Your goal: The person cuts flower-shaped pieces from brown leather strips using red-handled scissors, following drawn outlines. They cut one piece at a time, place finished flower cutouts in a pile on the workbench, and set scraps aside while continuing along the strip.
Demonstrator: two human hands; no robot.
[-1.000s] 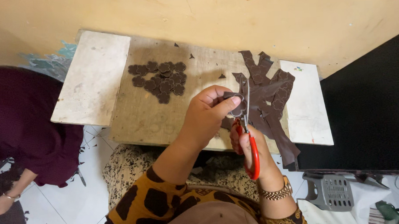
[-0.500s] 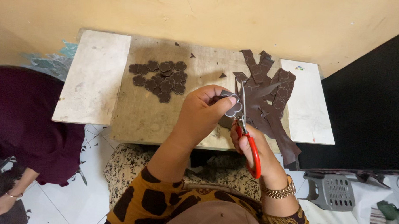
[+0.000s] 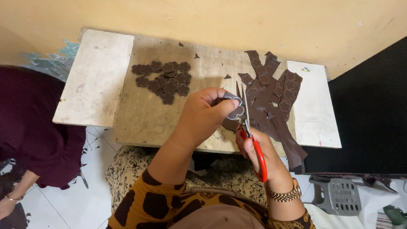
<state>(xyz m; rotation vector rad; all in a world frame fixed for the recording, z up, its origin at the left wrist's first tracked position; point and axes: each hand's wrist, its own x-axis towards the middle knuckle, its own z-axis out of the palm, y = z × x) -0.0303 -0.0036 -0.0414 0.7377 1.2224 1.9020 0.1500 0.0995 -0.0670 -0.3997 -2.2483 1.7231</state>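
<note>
A wooden board [image 3: 140,116] carries brown flower cutouts [image 3: 164,79] and strips [image 3: 275,103].

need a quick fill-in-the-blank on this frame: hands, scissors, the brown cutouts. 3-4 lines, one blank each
1. The right hand works scissors whose handles are ____ in colour.
2. The left hand pinches a small brown ____-shaped piece at the blades.
3. The pile of finished cutouts lies on the board to the ____ of the hands.
4. The brown strips already cut lie on the ____ side of the scissors.

Missing words: red; flower; left; right
</note>
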